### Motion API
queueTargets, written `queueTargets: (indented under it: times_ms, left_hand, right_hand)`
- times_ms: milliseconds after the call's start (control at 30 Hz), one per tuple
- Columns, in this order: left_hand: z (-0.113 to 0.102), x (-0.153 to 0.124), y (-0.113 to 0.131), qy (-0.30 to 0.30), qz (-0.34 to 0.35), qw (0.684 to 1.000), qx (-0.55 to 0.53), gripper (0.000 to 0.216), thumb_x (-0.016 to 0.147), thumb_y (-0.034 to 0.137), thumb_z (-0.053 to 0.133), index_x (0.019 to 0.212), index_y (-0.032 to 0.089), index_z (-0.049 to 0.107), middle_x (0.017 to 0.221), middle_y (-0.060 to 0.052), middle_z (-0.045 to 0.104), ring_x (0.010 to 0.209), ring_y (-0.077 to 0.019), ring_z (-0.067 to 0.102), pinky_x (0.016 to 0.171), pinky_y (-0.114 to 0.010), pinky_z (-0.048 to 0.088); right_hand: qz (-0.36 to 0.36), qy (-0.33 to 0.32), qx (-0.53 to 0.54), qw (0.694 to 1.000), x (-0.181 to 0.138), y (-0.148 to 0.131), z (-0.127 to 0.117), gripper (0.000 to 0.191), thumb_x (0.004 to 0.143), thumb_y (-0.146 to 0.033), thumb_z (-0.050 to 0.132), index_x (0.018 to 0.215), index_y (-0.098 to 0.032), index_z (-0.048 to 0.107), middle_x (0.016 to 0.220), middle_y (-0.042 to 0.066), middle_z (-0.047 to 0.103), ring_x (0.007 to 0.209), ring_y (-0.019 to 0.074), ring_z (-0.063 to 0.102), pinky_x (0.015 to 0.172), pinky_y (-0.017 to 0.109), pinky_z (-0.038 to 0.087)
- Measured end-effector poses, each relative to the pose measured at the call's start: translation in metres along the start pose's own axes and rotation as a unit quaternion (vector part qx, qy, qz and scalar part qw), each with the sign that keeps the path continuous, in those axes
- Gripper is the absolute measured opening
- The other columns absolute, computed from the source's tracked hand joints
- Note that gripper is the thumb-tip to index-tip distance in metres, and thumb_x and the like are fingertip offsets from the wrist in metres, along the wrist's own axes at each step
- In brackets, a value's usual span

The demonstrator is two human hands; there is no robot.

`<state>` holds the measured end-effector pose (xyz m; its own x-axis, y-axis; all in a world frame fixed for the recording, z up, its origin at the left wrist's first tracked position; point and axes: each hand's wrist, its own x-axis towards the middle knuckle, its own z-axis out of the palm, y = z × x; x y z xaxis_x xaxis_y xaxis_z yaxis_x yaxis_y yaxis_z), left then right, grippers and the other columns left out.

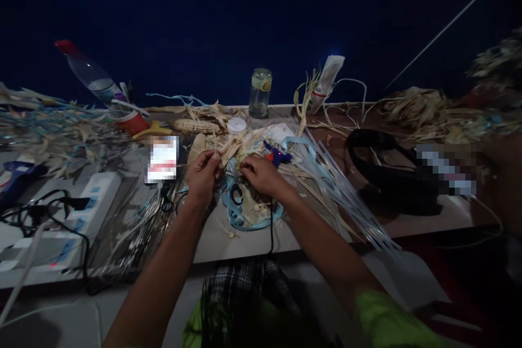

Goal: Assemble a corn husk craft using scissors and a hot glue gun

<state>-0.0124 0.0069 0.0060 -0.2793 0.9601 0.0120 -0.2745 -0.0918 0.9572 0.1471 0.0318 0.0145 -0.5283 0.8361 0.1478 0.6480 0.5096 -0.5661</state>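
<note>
Left hand [206, 171]: thumb and fingers drawn together; contents too small to tell. Right hand [261, 171]: fingers curled in, just beside the left; whether anything is gripped, cannot tell. Blue ribbon loop [233, 222]: on the table [228, 250], six o'clock of the hands, upper edge hidden by the right hand. Black cord [272, 228]: across the loop's right part. Glue gun [278, 156]: two o'clock, partly behind the right hand. Corn cob [196, 126]: eleven o'clock. Water bottle [260, 95]: one o'clock. Clear rods [354, 201]: between three and four. Lit screen [163, 160]: nine o'clock, pixelated. Power strip [92, 206]: half past eight, partly under dark cables.
</note>
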Motion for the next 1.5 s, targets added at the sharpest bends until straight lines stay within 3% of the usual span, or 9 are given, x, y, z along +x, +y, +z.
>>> queueTargets:
  times_ms: [133,267,433,667,933,1100,1233,1400,1500]
  left_hand:
    - [0.002,-0.003,-0.002,-0.036,-0.023,0.999,0.022,0.021,0.070,0.034,0.063,0.079,0.017,0.055,0.059,0.004,0.052,0.041,-0.0032,0.034,0.039,-0.018,0.023]
    - [0.000,-0.003,-0.007,-0.072,-0.049,0.995,0.037,0.022,0.072,0.033,0.062,0.084,0.016,0.055,0.058,0.005,0.049,0.043,-0.0032,0.036,0.040,-0.017,0.024]
    - [0.000,-0.003,-0.008,-0.092,-0.071,0.993,0.028,0.023,0.073,0.031,0.061,0.086,0.016,0.052,0.058,0.005,0.048,0.042,-0.0023,0.036,0.041,-0.016,0.025]
    - [0.006,-0.009,-0.006,-0.170,-0.119,0.978,0.021,0.025,0.070,0.031,0.064,0.082,0.016,0.047,0.054,0.008,0.043,0.043,-0.0028,0.038,0.044,-0.016,0.027]
    - [0.006,-0.008,-0.007,-0.181,-0.130,0.969,0.102,0.023,0.069,0.033,0.063,0.075,0.015,0.050,0.047,0.007,0.042,0.043,-0.0047,0.036,0.046,-0.018,0.029]
    - [0.004,-0.009,-0.007,-0.181,-0.123,0.968,0.125,0.022,0.071,0.034,0.060,0.078,0.015,0.051,0.046,0.007,0.042,0.042,-0.0057,0.037,0.045,-0.019,0.031]
    - [0.005,-0.010,-0.006,-0.157,-0.108,0.967,0.167,0.024,0.071,0.034,0.058,0.083,0.015,0.054,0.045,0.007,0.044,0.042,-0.0073,0.041,0.045,-0.020,0.035]
    - [0.004,-0.009,-0.010,-0.141,-0.071,0.957,0.242,0.022,0.074,0.036,0.053,0.077,0.014,0.058,0.050,0.004,0.049,0.041,-0.0078,0.041,0.044,-0.021,0.034]
    - [0.002,-0.009,-0.011,-0.143,-0.022,0.943,0.301,0.023,0.075,0.035,0.052,0.074,0.014,0.060,0.057,0.001,0.053,0.049,-0.0092,0.045,0.049,-0.022,0.035]
  right_hand:
    - [0.042,0.061,0.218,0.973,0.003,0.010,-0.002,0.016,0.080,-0.030,0.046,0.077,-0.017,0.055,0.070,-0.001,0.056,0.067,0.0115,0.050,0.066,0.024,0.038]
    - [0.047,0.052,0.306,0.949,0.004,0.014,-0.003,0.014,0.076,-0.027,0.050,0.080,-0.016,0.057,0.072,-0.002,0.057,0.067,0.0105,0.050,0.067,0.023,0.038]
    - [0.053,0.037,0.310,0.949,0.004,0.014,-0.005,0.016,0.074,-0.024,0.051,0.081,-0.016,0.063,0.075,0.000,0.062,0.069,0.0111,0.053,0.068,0.024,0.039]
    - [0.047,0.030,0.299,0.953,0.004,0.013,-0.006,0.017,0.073,-0.024,0.053,0.082,-0.015,0.065,0.077,0.001,0.064,0.071,0.0117,0.055,0.070,0.025,0.041]
    - [0.071,0.018,0.337,0.939,0.004,0.009,-0.009,0.015,0.071,-0.024,0.055,0.078,-0.014,0.064,0.072,0.000,0.062,0.066,0.0105,0.054,0.064,0.023,0.040]
    - [0.076,0.054,0.343,0.935,0.006,0.014,-0.006,0.016,0.073,-0.029,0.054,0.071,-0.015,0.061,0.063,-0.002,0.057,0.060,0.0091,0.049,0.061,0.022,0.039]
    - [0.093,0.121,0.258,0.954,0.007,0.018,-0.004,0.026,0.077,-0.036,0.052,0.061,-0.015,0.056,0.055,-0.003,0.049,0.055,0.0092,0.044,0.056,0.022,0.035]
    - [0.054,0.205,0.201,0.956,0.006,0.014,-0.001,0.018,0.075,-0.021,0.051,0.088,-0.016,0.062,0.084,0.005,0.059,0.078,0.0141,0.053,0.069,0.025,0.041]
    - [0.022,0.183,0.213,0.959,0.005,0.008,0.000,0.017,0.076,-0.019,0.049,0.084,-0.017,0.064,0.086,0.005,0.062,0.084,0.0153,0.054,0.079,0.028,0.041]
